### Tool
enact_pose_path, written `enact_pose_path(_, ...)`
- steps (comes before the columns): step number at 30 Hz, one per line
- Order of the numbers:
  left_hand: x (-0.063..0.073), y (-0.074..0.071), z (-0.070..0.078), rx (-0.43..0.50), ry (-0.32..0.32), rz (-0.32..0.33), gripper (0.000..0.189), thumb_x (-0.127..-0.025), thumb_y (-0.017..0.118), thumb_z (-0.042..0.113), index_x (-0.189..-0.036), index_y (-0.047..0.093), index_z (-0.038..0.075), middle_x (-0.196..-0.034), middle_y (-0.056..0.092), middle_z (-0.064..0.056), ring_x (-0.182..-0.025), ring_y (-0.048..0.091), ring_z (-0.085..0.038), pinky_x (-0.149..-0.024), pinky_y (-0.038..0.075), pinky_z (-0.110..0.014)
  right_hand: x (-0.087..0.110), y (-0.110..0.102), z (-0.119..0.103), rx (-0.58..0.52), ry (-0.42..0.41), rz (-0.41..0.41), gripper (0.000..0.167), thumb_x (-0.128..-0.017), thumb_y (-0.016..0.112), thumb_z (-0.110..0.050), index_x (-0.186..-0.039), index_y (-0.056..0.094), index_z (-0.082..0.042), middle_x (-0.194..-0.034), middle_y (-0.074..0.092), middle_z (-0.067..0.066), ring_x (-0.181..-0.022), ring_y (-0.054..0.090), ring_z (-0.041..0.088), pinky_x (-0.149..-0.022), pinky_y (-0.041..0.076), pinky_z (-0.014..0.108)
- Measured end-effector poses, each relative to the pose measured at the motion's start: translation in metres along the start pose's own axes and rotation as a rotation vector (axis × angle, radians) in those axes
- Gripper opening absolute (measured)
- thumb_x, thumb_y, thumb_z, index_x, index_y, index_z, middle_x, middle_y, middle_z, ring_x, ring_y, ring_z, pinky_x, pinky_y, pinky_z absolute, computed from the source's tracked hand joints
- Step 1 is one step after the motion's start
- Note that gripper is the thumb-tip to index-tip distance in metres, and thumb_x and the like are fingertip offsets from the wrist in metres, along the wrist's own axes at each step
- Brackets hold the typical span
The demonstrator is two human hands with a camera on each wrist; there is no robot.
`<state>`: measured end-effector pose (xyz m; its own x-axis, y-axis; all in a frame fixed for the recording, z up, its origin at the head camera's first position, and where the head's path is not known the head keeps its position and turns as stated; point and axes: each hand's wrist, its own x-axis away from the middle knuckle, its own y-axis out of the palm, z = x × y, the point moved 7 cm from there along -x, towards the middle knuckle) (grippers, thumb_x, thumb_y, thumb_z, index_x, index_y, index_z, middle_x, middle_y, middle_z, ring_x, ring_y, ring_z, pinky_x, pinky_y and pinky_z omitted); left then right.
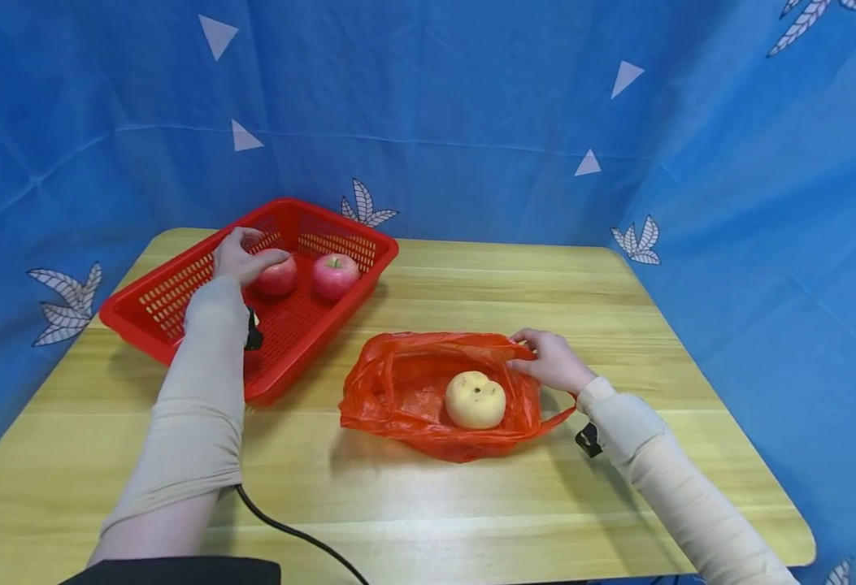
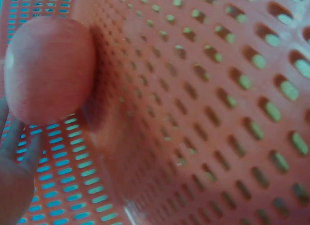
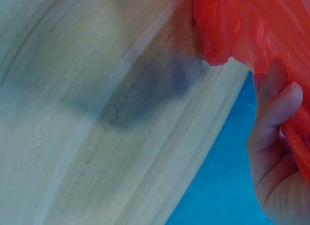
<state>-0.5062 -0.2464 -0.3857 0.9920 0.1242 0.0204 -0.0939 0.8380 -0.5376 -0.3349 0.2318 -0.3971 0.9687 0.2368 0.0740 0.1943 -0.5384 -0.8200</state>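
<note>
Smooth, round pinkish-red apple (image 1: 276,276), inside the red slotted plastic basket (image 1: 288,374), beside a 2nd apple (image 1: 336,278). Arching over it with spread, unclenched fingers of the left hand (image 1: 241,258). Pinching the rim of the thin red plastic bag (image 1: 428,443) with the right hand (image 1: 555,362), probably to keep the mouth open around 1 pale-yellow round fruit (image 1: 475,400).

Bright head view, pale glare on the tabletop (image 1: 464,516), soft shadows, dimmer wrist views (left hazy)
</note>
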Motion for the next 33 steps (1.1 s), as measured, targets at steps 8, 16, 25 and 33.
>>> enact_pose_path(8,-0.002,0.003,-0.015,-0.094,-0.044,-0.063,0.094,-0.087,0.081,0.035,-0.16,0.03,0.007,-0.159,0.034,-0.028,-0.143,0.034,-0.046,-0.117,0.036,-0.063,-0.001,0.001,-0.007,-0.001,-0.022,0.003,0.04,-0.096,0.071,-0.013,-0.129,0.062,0.008,-0.114,0.072,0.026,-0.096,0.069,0.034,-0.087,0.06,0.047)
enact_pose_path(16,-0.004,0.001,-0.023,-0.19,-0.069,-0.083,0.105,-0.082,0.084,0.029,-0.162,0.019,0.006,-0.157,0.029,-0.032,-0.142,0.03,-0.051,-0.117,0.033,-0.067,-0.002,0.005,-0.01,0.009,-0.032,-0.008,0.044,-0.096,0.071,-0.013,-0.132,0.059,0.01,-0.119,0.07,0.028,-0.102,0.069,0.037,-0.092,0.058,0.051)
enact_pose_path(25,-0.001,-0.002,0.008,-0.196,0.008,-0.089,0.102,-0.082,0.085,0.026,-0.16,0.022,0.006,-0.155,0.032,-0.031,-0.142,0.031,-0.049,-0.112,0.042,-0.065,-0.002,0.005,-0.009,0.013,-0.048,-0.008,0.045,-0.095,0.072,-0.013,-0.131,0.059,0.01,-0.119,0.069,0.029,-0.103,0.067,0.04,-0.091,0.057,0.052)
enact_pose_path(33,0.018,0.0,0.094,-0.175,0.206,-0.085,0.096,-0.083,0.084,0.027,-0.159,0.028,0.013,-0.157,0.04,-0.023,-0.148,0.029,-0.041,-0.111,0.045,-0.06,-0.005,0.001,-0.008,0.015,-0.044,-0.011,0.046,-0.095,0.073,-0.014,-0.132,0.06,0.01,-0.115,0.069,0.028,-0.097,0.066,0.036,-0.086,0.057,0.049)
